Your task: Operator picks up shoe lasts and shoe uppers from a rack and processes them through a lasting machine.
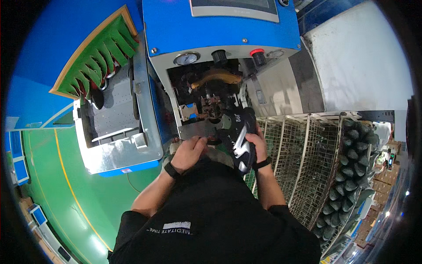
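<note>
A black shoe upper [238,147] with white markings hangs toe-down at the front of a blue machine [220,33]. My right hand [259,144] grips it along its right side, thumb over the white stripe and the other fingers behind. My left hand [190,154] is closed beside a grey metal plate [195,129] at the machine's opening. Its fingers curl inward, and what they hold, if anything, is hidden. Inside the opening, metal clamping parts [212,105] sit below a curved brown piece [216,77].
At my right stands a wire rack [303,154] with several dark shoe-shaped pieces [351,167] on its far side. A metal-sided unit [121,156] stands at my left, near a wood-framed panel with green flaps [101,55]. The machine front carries a gauge [186,58] and knobs [258,57].
</note>
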`<control>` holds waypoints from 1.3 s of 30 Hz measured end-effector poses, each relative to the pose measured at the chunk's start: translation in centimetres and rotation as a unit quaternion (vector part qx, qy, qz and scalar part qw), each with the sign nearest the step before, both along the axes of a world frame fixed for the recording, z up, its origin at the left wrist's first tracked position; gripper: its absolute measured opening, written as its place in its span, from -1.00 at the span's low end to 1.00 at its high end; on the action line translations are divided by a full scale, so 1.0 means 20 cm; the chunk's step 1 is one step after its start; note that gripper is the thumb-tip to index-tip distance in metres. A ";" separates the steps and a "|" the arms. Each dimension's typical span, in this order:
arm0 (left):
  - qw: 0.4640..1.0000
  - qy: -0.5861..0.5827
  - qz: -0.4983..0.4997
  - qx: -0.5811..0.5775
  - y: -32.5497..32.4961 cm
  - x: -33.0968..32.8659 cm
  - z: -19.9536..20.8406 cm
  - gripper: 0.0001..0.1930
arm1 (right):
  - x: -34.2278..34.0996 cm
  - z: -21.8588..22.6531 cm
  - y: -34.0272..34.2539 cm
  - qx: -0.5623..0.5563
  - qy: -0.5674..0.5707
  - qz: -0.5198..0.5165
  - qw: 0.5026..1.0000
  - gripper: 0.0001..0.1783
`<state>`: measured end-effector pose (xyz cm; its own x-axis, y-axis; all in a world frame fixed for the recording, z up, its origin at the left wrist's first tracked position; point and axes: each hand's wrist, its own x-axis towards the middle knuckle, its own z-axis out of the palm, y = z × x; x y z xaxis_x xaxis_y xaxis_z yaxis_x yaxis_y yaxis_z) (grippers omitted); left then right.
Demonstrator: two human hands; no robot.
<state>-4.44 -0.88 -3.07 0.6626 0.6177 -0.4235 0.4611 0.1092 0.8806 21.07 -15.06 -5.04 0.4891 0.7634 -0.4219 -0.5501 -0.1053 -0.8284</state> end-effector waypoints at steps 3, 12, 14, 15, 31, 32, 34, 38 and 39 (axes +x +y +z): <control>0.984 0.046 -0.063 0.160 -0.04 0.02 -0.09 -0.57 | 0.07 0.16 0.19 -0.035 -0.281 0.123 0.951 0.04; 0.988 0.051 -0.017 0.148 -0.03 -0.07 -0.23 -0.61 | -0.01 0.29 0.70 -0.294 -0.595 0.276 0.696 0.18; 0.989 0.049 -0.030 0.138 -0.04 -0.11 -0.25 -0.61 | -0.02 0.29 0.74 -0.308 -0.601 0.294 0.676 0.17; 0.989 0.047 -0.038 0.134 -0.03 -0.13 -0.24 -0.61 | -0.02 0.31 0.75 -0.317 -0.604 0.301 0.666 0.17; 0.990 0.023 0.139 0.013 0.07 0.10 -0.26 -0.31 | -0.08 0.09 0.41 -0.078 -0.312 0.166 0.932 0.11; 0.976 -0.012 0.145 -0.164 0.09 0.10 -0.20 -0.23 | -0.09 0.05 0.34 -0.058 -0.295 0.167 0.939 0.01; 0.977 -0.084 0.092 -0.175 0.07 0.12 -0.23 -0.37 | -0.13 0.03 0.19 -0.026 -0.177 0.141 0.974 -0.03; 0.983 -0.042 -0.125 -0.127 0.04 0.08 0.03 -0.65 | -0.06 -0.36 -0.11 0.015 0.125 -0.057 0.990 -0.38; 0.985 -0.040 -0.149 -0.077 0.01 0.05 0.06 -0.67 | -0.08 -0.36 -0.11 0.035 0.210 -0.079 0.974 -0.49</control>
